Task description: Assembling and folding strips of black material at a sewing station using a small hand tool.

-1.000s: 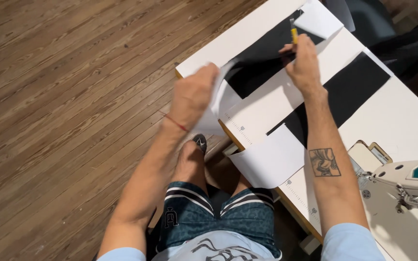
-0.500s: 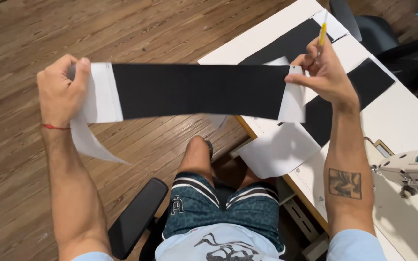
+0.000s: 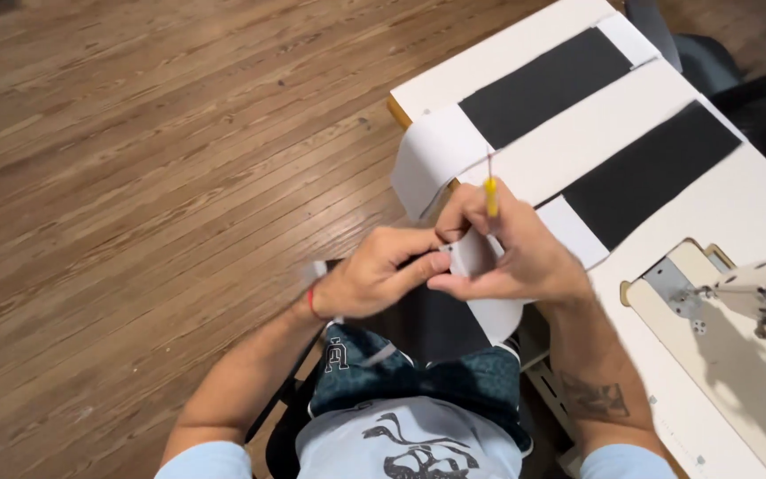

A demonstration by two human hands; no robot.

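Both hands [image 3: 454, 270] pinch the fabric strip [image 3: 441, 324], seemingly hanging lapward, yellow tool [image 3: 491, 197] upright.

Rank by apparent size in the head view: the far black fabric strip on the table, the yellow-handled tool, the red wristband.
1. Far black fabric strip, largest.
2. Yellow-handled tool and red wristband: both small, and partly hidden, so unranked.

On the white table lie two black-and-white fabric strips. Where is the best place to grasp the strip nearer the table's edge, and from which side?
Probably the white end of the upper strip. It hangs curled over the table corner, so fingers can pinch both faces from the floor side. The rest lies flat on the top and is harder to get under.
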